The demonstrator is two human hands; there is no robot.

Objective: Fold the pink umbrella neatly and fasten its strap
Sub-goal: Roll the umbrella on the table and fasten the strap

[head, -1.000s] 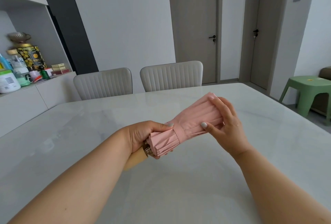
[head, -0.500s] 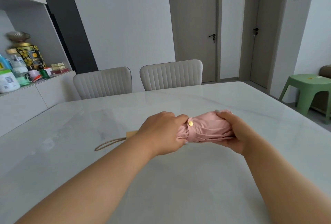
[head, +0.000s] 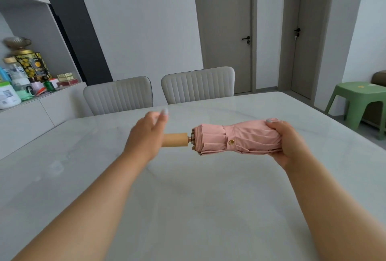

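The pink umbrella [head: 246, 136] is folded into a tight roll and lies level just above the white marble table [head: 188, 208]. Its pink strap [head: 228, 135] wraps the roll and is closed with a gold snap. A pale wooden handle [head: 176, 140] sticks out to the left. My right hand [head: 286, 141] grips the roll's right end, fingers curled over the top. My left hand [head: 149, 133] is off the fabric, fingers straight and blurred, in front of the handle's left end. Whether it touches the handle I cannot tell.
Two grey padded chairs [head: 158, 91] stand at the table's far edge. A sideboard at the left carries several jars and tins [head: 27, 72]. A green plastic stool [head: 359, 102] stands on the floor at the right, near two closed doors.
My left hand has let go of the strap area and slid left past the handle, opening out. The handle and fastened snap now show. My right hand still holds the roll.
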